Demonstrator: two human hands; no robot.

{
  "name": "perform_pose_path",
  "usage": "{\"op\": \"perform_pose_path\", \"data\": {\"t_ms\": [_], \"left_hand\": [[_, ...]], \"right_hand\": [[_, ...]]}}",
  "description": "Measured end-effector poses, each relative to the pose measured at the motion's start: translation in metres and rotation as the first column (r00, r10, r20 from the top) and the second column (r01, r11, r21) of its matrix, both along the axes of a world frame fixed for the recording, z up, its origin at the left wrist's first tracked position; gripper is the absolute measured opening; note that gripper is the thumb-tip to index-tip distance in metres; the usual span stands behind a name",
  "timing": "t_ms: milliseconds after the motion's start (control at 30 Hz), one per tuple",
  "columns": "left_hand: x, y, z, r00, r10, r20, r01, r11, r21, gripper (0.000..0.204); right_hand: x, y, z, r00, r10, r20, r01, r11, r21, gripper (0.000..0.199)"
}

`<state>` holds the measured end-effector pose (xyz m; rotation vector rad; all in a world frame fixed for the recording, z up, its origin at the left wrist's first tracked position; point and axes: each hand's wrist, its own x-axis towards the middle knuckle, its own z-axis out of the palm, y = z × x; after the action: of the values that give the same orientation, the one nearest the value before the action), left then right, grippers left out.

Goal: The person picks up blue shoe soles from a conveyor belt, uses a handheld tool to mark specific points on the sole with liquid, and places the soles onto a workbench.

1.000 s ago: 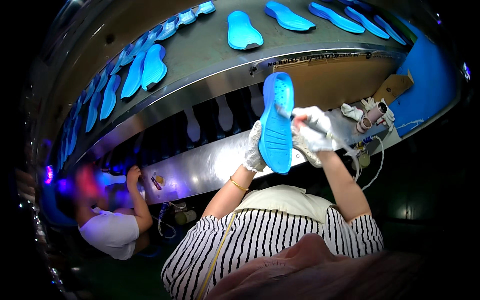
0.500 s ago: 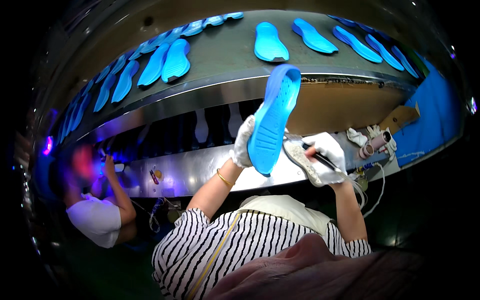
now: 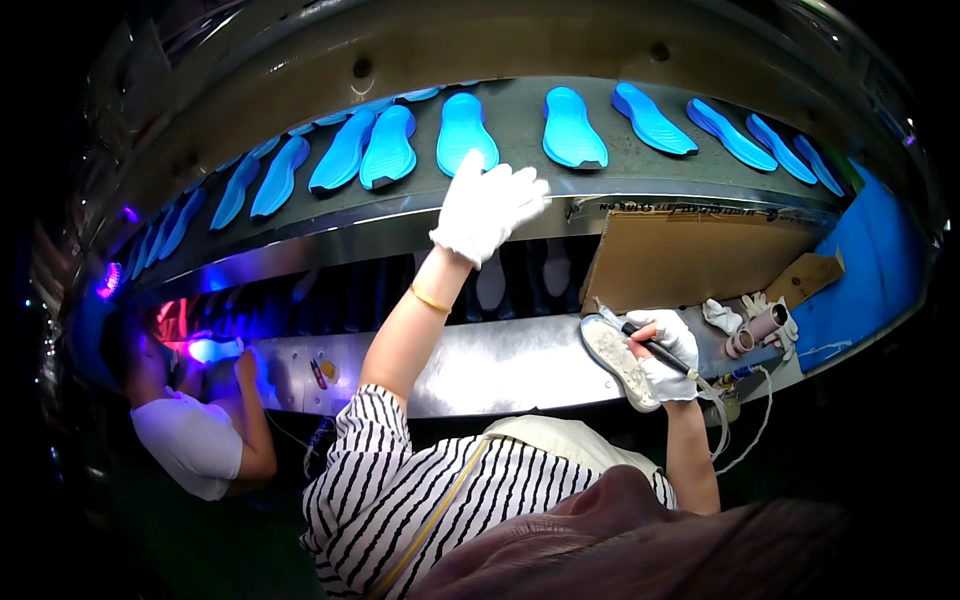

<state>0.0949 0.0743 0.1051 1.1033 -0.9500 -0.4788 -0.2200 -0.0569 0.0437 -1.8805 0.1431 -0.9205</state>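
My left hand [image 3: 487, 207], in a white glove, is stretched up to the front edge of the grey conveyor belt [image 3: 517, 112] with its fingers spread and nothing in it. Just above it a blue shoe sole [image 3: 466, 130] lies on the belt, in a row with several more blue soles. My gloved right hand [image 3: 665, 352] is lower, at the metal ledge [image 3: 500, 365]. It grips a black pen-like tool [image 3: 648, 345] with a cable and also holds a grey, speckled sole-shaped piece [image 3: 618, 360] on its left.
A brown cardboard sheet [image 3: 690, 262] leans behind the right hand. A pinkish tube [image 3: 755, 330] and white rags lie on the ledge to the right, beside a blue surface [image 3: 870, 270]. Another person in a white shirt [image 3: 190, 440] works at lower left under violet light.
My left hand held a blue sole upright and lifted it toward the belt; now that hand is empty with the sole no longer in it. The right hand has stayed at the ledge.
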Motion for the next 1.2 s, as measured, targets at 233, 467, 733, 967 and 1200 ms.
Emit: {"op": "perform_pose_path", "data": {"t_ms": [233, 467, 733, 967, 1200], "left_hand": [[0.096, 0.098, 0.043, -0.040, 0.337, 0.941, -0.625, 0.726, -0.287, 0.035], [0.188, 0.189, 0.012, 0.242, 0.143, 0.960, -0.970, 0.067, 0.235, 0.052], [0.165, 0.180, 0.020, -0.397, -0.151, 0.905, -0.848, 0.436, -0.300, 0.036], [0.117, 0.127, 0.004, 0.496, 0.131, 0.858, -0.598, 0.768, 0.229, 0.036], [0.092, 0.101, -0.010, 0.385, 0.412, 0.826, -0.739, 0.674, 0.008, 0.027]], "right_hand": [[0.016, -0.001, -0.005, 0.999, 0.032, -0.021, -0.031, 0.997, 0.066, 0.014], [0.033, 0.008, -0.019, 0.997, 0.072, -0.033, -0.067, 0.989, 0.133, 0.017], [0.032, -0.003, -0.050, 0.969, 0.208, 0.134, -0.237, 0.936, 0.262, 0.020], [0.026, -0.006, -0.040, 0.995, 0.095, 0.043, -0.100, 0.987, 0.127, 0.018], [0.006, -0.008, -0.027, 0.981, 0.180, -0.074, -0.174, 0.982, 0.078, 0.015]]}}
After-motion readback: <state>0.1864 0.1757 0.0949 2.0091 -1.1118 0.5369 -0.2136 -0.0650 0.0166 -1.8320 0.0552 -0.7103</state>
